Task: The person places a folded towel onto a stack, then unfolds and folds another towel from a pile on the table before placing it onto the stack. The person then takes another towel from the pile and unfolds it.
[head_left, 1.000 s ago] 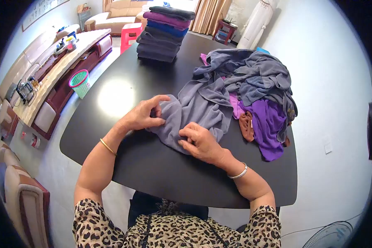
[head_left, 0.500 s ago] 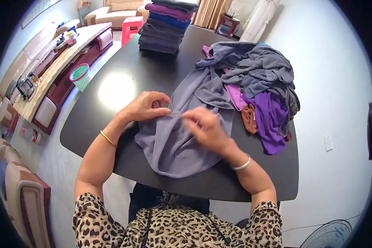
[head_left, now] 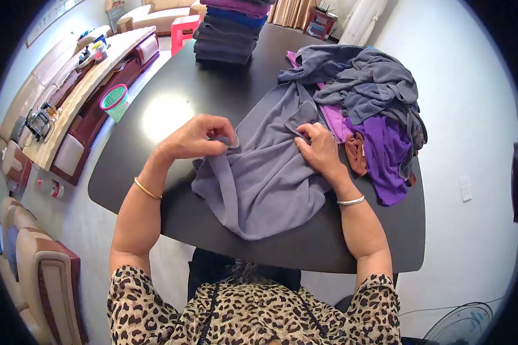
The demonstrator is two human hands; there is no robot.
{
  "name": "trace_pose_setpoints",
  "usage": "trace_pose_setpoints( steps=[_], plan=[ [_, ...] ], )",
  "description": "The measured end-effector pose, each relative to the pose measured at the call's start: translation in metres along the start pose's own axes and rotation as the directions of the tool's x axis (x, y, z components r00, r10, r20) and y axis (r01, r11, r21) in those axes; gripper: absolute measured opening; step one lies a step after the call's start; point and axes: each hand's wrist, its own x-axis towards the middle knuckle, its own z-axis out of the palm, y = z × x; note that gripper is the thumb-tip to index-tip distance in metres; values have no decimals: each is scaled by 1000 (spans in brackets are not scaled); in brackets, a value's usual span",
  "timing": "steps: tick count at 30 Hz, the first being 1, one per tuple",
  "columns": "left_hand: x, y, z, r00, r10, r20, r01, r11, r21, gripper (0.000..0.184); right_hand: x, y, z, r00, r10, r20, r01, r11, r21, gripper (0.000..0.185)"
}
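A grey towel (head_left: 265, 172) lies loosely spread and creased on the dark table, its near end close to the front edge. My left hand (head_left: 198, 138) pinches the towel's left edge between thumb and fingers, lifting it slightly. On the other side, my right hand (head_left: 319, 149) grips the towel near its right edge with thumb and fingertips drawn together. The towel's far end reaches up to a heap of crumpled grey cloths (head_left: 368, 83). A purple cloth (head_left: 380, 155), a pink cloth (head_left: 334, 121) and a brown cloth (head_left: 355, 154) stick out of that heap, right of my right hand.
Toward the far end of the dark table (head_left: 138, 172) stands a stack of folded cloths (head_left: 227, 37). A green basket (head_left: 115, 103) and a red stool (head_left: 183, 33) are on the floor beyond its left side. A fan (head_left: 460, 325) stands at the lower right.
My right hand has moved right, from the towel's middle to its right edge. My left hand still holds the left edge, now raised a little, and the towel is spread wider.
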Motion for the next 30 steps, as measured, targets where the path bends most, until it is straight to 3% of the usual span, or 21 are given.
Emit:
trace_pose_setpoints(
  steps=[3, 7, 9, 10, 11, 13, 15, 17, 18, 20, 21, 22, 23, 24, 25, 27, 29, 30],
  plan=[
    [-5, 1, -10, 995, 95, -27, -98, 950, -296, 14, 1, -1, -1, 999, 36, -22, -35, 999, 26, 22],
    [-8, 10, -7, 998, 61, -32, -69, 946, -318, 17, 3, 4, 1, 996, 90, -5, -89, 994, 63, 21],
    [-6, 20, -4, 981, -196, -2, 195, 979, 63, 24, 3, 8, 2, 997, 69, -17, -68, 995, 73, 20],
    [-5, 6, 1, 999, 13, -33, -6, 981, 194, 29, 3, 9, 3, 997, 73, -18, -71, 994, 78, 20],
    [-7, 3, 0, 1000, 11, -30, -4, 980, 198, 29, 3, 9, 3, 997, 76, -22, -73, 993, 98, 20],
    [-8, 6, 0, 960, -254, 120, 191, 903, 385, 29, 4, 11, 3, 996, 82, -29, -78, 988, 135, 20],
    [-9, 11, -4, 948, -260, 184, 169, 900, 401, 28, 4, 12, 2, 995, 90, -40, -81, 980, 180, 20],
    [-10, 15, -7, 936, -219, 276, 184, 972, 148, 24, 4, 15, 3, 994, 99, -51, -86, 971, 221, 20],
    [-10, 12, -8, 935, -219, 280, 182, 972, 151, 24, 5, 17, 4, 985, 160, -58, -133, 937, 322, 21],
    [-10, -2, -8, 994, -99, 41, 105, 973, -206, 18, 11, 33, 14, 967, 224, -121, -137, 857, 496, 24],
    [-6, -9, -9, 962, -55, -268, 0, 980, -201, 11, 16, 43, 14, 966, 227, -121, -139, 856, 497, 24],
    [-4, -15, -19, 862, -115, -494, -6, 972, -236, 10, 21, 51, 14, 916, 355, -188, -166, 760, 628, 24],
    [-4, -33, -28, 695, -167, -700, -50, 959, -277, 12, 21, 58, 14, 844, 485, -229, -167, 644, 747, 23],
    [-4, -38, -31, 501, -121, -857, -23, 988, -153, 17, 19, 60, 8, 812, 556, -178, -205, 556, 806, 19],
    [-4, -42, -38, 396, 36, -918, 12, 999, 44, 22, 18, 61, 0, 776, 619, -121, -236, 462, 855, 15],
    [-1, -35, -36, 338, 111, -934, -12, 993, 114, 21, 19, 76, 5, 715, 689, -115, -265, 420, 868, 16],
    [0, -5, -12, 603, 73, -795, -151, 988, -24, 16, 14, 91, 11, 676, 736, -34, -230, 255, 939, 16],
    [-1, 9, 2, 748, 78, -659, -154, 986, -59, 10, 16, 78, 4, 651, 757, -50, -241, 268, 933, 19]
  ],
)
